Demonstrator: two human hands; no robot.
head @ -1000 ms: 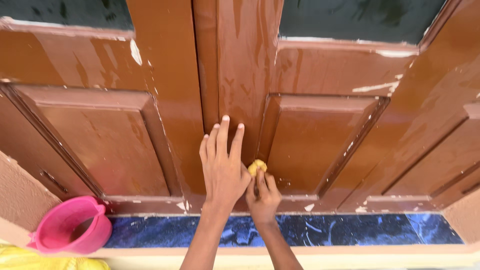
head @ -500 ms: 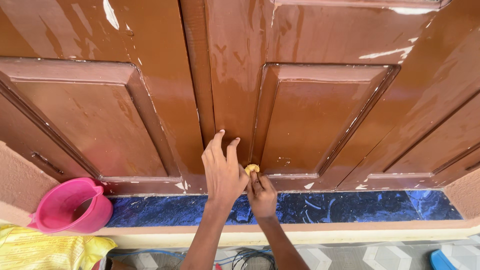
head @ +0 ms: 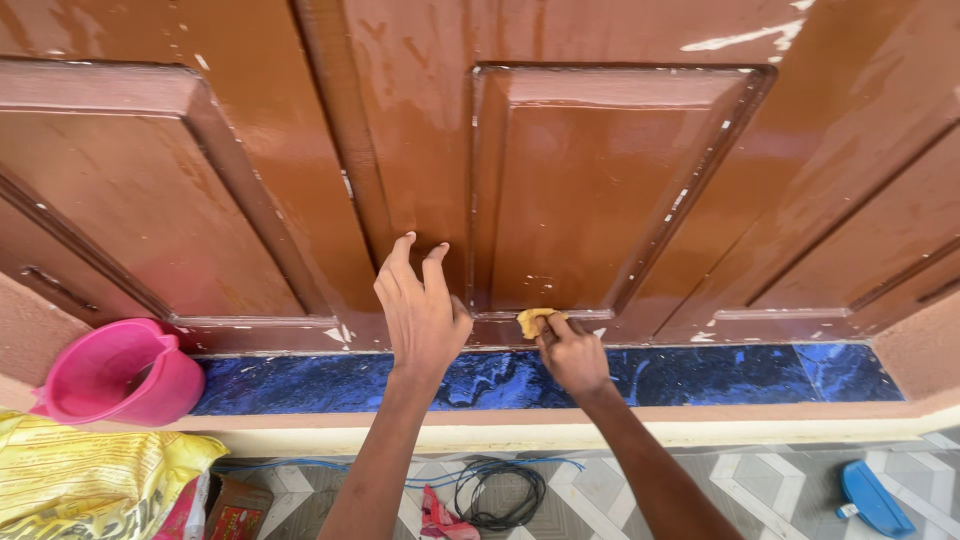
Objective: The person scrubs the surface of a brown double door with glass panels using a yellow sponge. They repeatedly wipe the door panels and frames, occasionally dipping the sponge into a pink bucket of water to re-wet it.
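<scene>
A wet, glossy brown panelled wooden door [head: 580, 180] fills the view, with paint chipped in places. My left hand [head: 420, 310] lies flat against the door's middle stile, fingers spread upward. My right hand [head: 570, 350] pinches a small yellow cloth [head: 530, 320] and presses it on the lower rail under the right raised panel, close to the blue marbled sill [head: 700, 375].
A pink plastic bucket [head: 120, 372] stands on the sill at the left. Below on the tiled floor lie a yellow sack [head: 90, 480], a coil of black cable [head: 500, 495], a small red packet [head: 440, 520] and a blue plastic object [head: 872, 498].
The view has dropped down the door. My right hand with the cloth has slid down and to the right along the bottom rail; my left hand has moved lower on the stile.
</scene>
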